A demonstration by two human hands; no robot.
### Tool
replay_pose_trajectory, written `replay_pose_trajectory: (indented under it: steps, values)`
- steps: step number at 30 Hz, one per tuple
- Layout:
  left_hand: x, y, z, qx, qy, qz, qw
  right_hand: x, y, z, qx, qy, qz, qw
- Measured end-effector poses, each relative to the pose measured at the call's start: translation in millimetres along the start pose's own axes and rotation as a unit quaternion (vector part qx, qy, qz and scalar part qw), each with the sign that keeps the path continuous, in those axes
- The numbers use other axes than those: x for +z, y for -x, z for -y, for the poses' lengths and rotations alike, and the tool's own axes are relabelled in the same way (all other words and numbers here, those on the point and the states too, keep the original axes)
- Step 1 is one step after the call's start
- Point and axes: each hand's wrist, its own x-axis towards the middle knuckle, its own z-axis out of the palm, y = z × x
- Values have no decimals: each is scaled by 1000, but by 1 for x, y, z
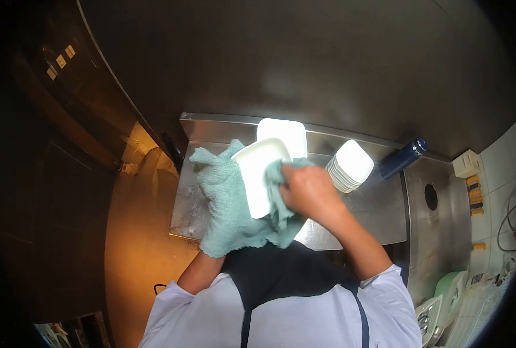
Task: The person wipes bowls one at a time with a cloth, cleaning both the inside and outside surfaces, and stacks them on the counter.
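Clearly, right hand [310,191] pinched bunched green cloth [226,203] against white dish [254,177], above steel table [379,211]. Left hand was under cloth, grip could not be told. 1 dish stack [352,163] stood at right.

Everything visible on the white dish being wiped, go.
The white dish is shallow and smooth, with rounded corners and a slightly raised rim; ceramic or plastic, can't tell. Its inner face is turned toward the camera, and no food residue shows on the visible part. A pale green towel covers its left edge and hides the left grip. More towel, bunched under the right grip, lies over its right part. Another white dish appears behind its top edge; contact there is unclear.
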Motion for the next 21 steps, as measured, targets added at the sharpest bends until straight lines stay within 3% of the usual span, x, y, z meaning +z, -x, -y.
replay_pose_trajectory:
  steps: [2,3,6,7,8,10,11,13,14,17,20,21]
  values:
    - [8,-3,-1,33,-32,10,999,-8,-10,1,60,-7,-103,993]
    - [12,-5,0,41,-39,3,998,-3,-17,9,42,-51,-179,982]
    - [15,-15,22,30,24,-60,997,22,-23,29,-103,-150,-217,959]
    - [8,-20,29,34,63,-65,995,20,-19,32,-85,-170,-140,972]
    - [1,-24,36,39,101,-70,992,18,-18,29,-123,-185,-78,972]
    - [2,-5,7,-50,157,-133,977,13,-6,15,-191,-214,52,957]
    - [-2,2,6,-72,173,-151,971,6,0,14,-189,-166,108,962]
    - [-10,9,7,-78,155,-158,972,-9,10,0,-164,-38,79,983]
    - [-13,11,9,-67,125,-154,978,-17,15,-6,-151,25,62,986]
    - [-28,6,7,18,-101,-108,989,-42,24,-12,-88,-4,-82,993]
    - [-52,2,-24,132,-379,-39,915,12,46,-38,-157,-78,-299,938]
    - [-51,3,-30,142,-391,-33,909,23,54,-32,-180,-100,-260,943]
